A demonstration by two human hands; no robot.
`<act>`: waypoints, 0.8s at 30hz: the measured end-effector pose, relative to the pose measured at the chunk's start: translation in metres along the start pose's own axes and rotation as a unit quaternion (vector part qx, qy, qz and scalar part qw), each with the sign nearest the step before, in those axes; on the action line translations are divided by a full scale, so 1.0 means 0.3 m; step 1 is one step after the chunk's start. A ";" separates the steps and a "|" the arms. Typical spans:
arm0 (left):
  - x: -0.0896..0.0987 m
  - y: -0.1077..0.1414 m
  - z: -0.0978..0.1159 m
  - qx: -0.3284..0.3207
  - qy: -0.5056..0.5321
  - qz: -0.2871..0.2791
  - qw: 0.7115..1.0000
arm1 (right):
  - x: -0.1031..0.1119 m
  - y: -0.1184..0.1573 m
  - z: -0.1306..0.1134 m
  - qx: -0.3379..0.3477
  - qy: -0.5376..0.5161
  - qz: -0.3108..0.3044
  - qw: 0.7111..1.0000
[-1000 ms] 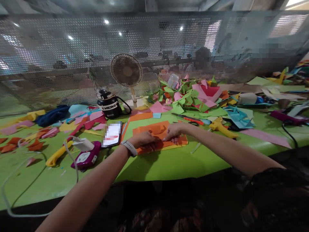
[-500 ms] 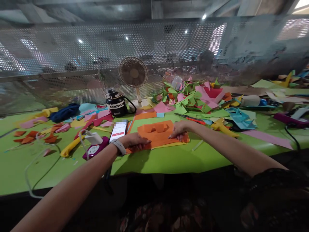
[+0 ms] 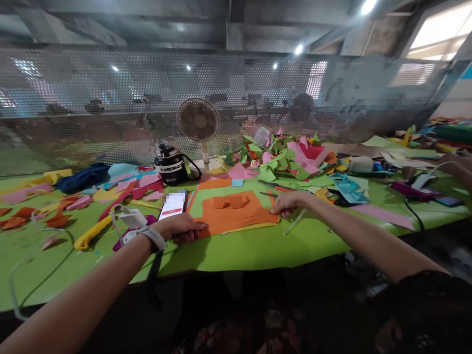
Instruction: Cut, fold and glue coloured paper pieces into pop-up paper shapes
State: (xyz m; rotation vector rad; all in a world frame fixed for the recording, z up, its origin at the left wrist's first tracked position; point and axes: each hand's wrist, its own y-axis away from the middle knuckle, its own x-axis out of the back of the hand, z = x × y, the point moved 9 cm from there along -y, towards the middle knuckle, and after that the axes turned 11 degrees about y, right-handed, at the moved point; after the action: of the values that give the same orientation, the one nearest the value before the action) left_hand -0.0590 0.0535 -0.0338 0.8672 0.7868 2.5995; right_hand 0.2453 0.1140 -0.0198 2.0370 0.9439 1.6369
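Observation:
An orange paper sheet [image 3: 238,217] lies flat in front of me, with a cut and raised orange paper strip [image 3: 225,202] on it. A thin yellow edge shows underneath. My left hand [image 3: 183,227] is closed at the sheet's lower left edge, index finger and thumb pinching it while the other fingers curl under. At the right edge, my right hand [image 3: 288,203] is likewise closed, its fingertips on the paper's side. A phone [image 3: 173,204] with a lit screen lies just behind my left hand. Beside my right hand is a pale narrow strip [image 3: 294,222].
Behind stand a black bottle [image 3: 170,167] and a fan [image 3: 199,120]. A heap of paper scraps [image 3: 285,157] covers the back right. Dark-bladed scissors [image 3: 275,186] lie nearer. A yellow-handled tool [image 3: 92,233], a charger [image 3: 132,217] and a cable are at left.
My hands have moved apart from on top of the orange sheet to its left and right edges. The camera view has tilted up and shifted to the right.

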 end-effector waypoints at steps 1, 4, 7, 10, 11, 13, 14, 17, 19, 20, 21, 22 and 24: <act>0.004 0.004 0.004 -0.003 -0.006 0.002 1.000 | 0.001 0.009 0.005 -0.002 -0.001 0.008 1.000; 0.020 0.029 0.036 -0.026 -0.037 0.027 0.999 | 0.025 0.045 0.025 -0.003 0.004 0.063 0.998; 0.047 0.077 0.108 -0.084 -0.108 0.134 0.982 | 0.095 0.087 0.051 -0.006 0.019 0.180 0.983; 0.003 0.150 0.235 -0.219 -0.230 0.273 0.908 | 0.185 0.127 0.080 -0.024 0.055 0.316 0.947; -0.055 0.156 0.267 -0.269 -0.247 0.257 0.895 | 0.208 0.133 0.089 -0.032 0.069 0.347 0.935; -0.170 0.147 0.306 -0.338 -0.284 0.210 0.872 | 0.241 0.127 0.105 -0.042 0.098 0.382 0.918; -0.220 0.134 0.314 -0.354 -0.302 0.183 0.866 | 0.251 0.117 0.112 -0.044 0.111 0.388 0.914; -0.313 0.085 0.314 -0.358 -0.335 0.113 0.864 | 0.271 0.069 0.127 -0.046 0.149 0.388 0.908; -0.337 0.057 0.302 -0.337 -0.346 0.075 0.873 | 0.278 0.033 0.131 -0.045 0.171 0.380 0.908; -0.341 0.049 0.296 -0.328 -0.350 0.061 0.875 | 0.280 0.017 0.130 -0.044 0.180 0.375 0.908; -0.342 0.044 0.291 -0.324 -0.355 0.052 0.876 | 0.282 0.002 0.128 -0.042 0.188 0.370 0.909; -0.339 0.041 0.286 -0.324 -0.359 0.047 0.874 | 0.283 -0.011 0.125 -0.038 0.197 0.364 0.909; -0.326 0.039 0.274 -0.330 -0.367 0.047 0.868 | 0.286 -0.030 0.116 -0.027 0.215 0.353 0.910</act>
State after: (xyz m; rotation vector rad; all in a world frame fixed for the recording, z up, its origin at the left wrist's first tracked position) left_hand 0.0670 0.0358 -0.0173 1.4924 -0.3422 2.0613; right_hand 0.2852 0.1840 0.0266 2.1534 0.2433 2.5234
